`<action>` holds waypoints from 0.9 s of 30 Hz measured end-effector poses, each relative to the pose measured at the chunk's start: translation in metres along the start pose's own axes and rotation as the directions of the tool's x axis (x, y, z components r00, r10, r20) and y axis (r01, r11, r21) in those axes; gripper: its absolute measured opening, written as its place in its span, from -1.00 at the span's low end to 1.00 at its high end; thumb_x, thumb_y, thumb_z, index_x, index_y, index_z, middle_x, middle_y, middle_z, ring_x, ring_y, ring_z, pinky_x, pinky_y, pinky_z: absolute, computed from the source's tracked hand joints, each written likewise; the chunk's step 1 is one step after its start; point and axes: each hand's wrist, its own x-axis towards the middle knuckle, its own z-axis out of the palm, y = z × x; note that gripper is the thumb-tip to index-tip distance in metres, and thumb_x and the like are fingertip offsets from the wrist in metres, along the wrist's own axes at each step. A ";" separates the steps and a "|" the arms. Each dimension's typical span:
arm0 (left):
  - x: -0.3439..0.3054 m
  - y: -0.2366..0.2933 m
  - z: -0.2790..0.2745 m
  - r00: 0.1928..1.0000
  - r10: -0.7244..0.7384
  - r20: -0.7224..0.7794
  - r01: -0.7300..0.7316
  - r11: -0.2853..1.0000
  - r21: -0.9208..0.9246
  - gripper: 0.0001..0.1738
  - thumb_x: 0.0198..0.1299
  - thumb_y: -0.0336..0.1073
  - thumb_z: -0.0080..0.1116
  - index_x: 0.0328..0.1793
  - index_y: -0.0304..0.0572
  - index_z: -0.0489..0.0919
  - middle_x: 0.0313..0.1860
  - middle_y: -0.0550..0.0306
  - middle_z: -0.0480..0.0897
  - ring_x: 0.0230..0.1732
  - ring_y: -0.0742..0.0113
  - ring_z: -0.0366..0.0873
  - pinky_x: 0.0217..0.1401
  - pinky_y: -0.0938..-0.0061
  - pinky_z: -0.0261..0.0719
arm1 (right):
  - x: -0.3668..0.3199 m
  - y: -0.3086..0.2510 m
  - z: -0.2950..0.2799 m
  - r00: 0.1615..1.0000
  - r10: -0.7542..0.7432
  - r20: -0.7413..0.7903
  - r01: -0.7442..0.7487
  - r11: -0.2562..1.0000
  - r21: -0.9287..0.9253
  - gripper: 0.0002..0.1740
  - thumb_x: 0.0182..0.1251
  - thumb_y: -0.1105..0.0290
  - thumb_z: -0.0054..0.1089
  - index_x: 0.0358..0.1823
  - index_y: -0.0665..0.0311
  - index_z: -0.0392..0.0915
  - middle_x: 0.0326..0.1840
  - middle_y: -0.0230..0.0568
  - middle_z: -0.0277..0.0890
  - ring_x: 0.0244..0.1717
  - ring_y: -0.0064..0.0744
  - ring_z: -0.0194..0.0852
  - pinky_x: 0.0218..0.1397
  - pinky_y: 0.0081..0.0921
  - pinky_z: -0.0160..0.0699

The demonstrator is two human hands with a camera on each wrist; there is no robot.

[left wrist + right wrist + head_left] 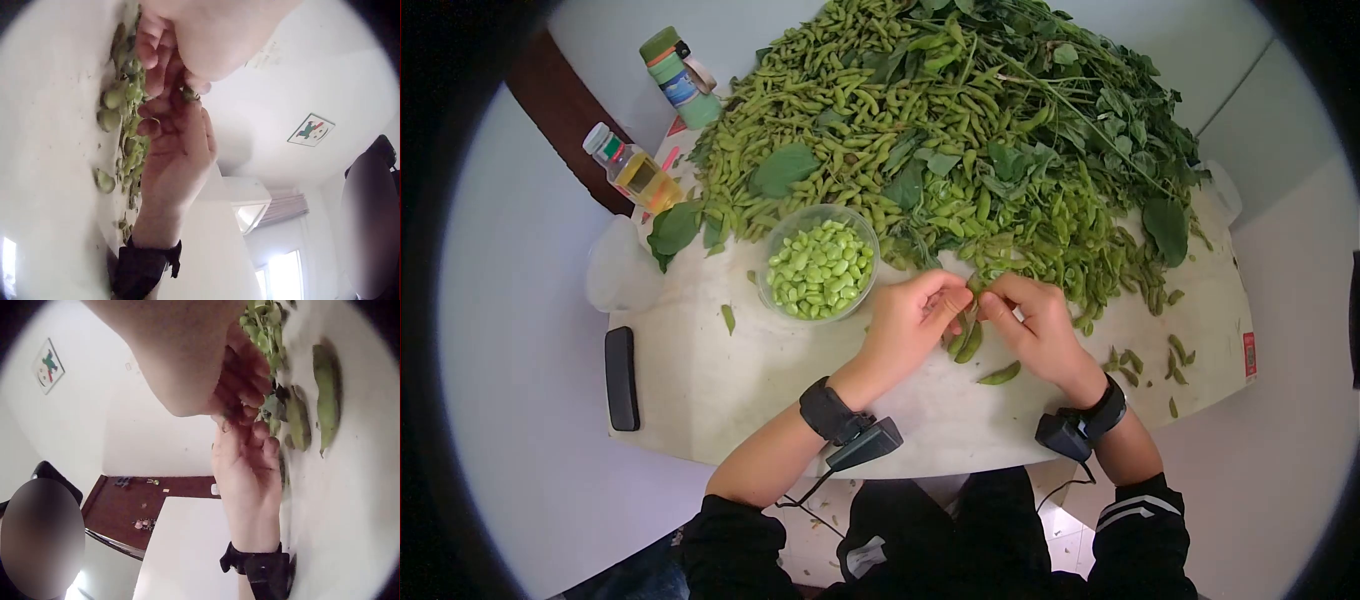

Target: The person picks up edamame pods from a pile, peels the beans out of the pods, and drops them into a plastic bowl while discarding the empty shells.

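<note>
Both hands meet over the near side of the table, thumbs and forefingers together. Between their fingertips they pinch a green soybean pod (189,94), mostly hidden by the fingers. My left hand (908,322) comes in from the left, its fingers curled. The right hand (1040,325) faces it, thumb and forefinger bent at the same pod. Just under the fingertips lie loose pods (969,343), with another pod (1000,374) a little nearer. Left of my left hand stands a clear round bowl (766,282) holding shelled green beans (820,268).
A large heap of soybean pods (830,120) with leafy stalks (1100,110) covers the far side. Emptied-looking pods (1050,240) lie behind the hands. At left are a green flask (683,85), an oil bottle (640,178) and a black case (622,378). Stray pods (1178,355) lie at right.
</note>
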 end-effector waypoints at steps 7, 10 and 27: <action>-0.003 0.007 -0.003 0.994 0.079 0.075 -0.101 0.928 0.359 -0.83 0.02 -0.36 0.15 -0.33 -0.33 0.50 -0.57 0.01 0.54 -0.62 0.38 0.50 -0.59 0.49 0.38 | 0.002 -0.001 0.006 0.987 -0.069 -0.143 0.058 0.995 -0.080 -0.93 0.07 0.52 0.06 -0.46 0.40 0.41 -0.59 -0.09 0.32 -0.59 -0.16 0.29 -0.52 -0.42 0.28; -0.006 0.012 -0.001 0.974 0.214 0.077 -0.226 0.872 0.435 -0.89 0.03 -0.41 0.07 -0.44 -0.33 0.46 -0.63 0.02 0.48 -0.66 0.38 0.44 -0.61 0.50 0.32 | 0.001 -0.006 0.005 0.989 -0.070 -0.133 0.063 0.996 -0.055 -0.92 0.07 0.51 0.06 -0.47 0.40 0.40 -0.57 -0.09 0.33 -0.58 -0.17 0.29 -0.52 -0.42 0.28; -0.001 0.011 -0.008 0.971 0.078 0.227 0.003 0.942 -0.335 -0.84 0.04 -0.47 -0.12 -0.58 -0.32 0.31 -0.44 0.21 0.37 -0.53 0.56 0.23 -0.47 0.69 0.18 | -0.005 -0.005 -0.001 0.967 0.243 -0.073 -0.166 0.824 0.542 -0.91 0.06 0.52 0.01 -0.57 0.35 0.40 -0.62 -0.46 0.32 -0.57 -0.72 0.19 -0.53 -0.72 0.18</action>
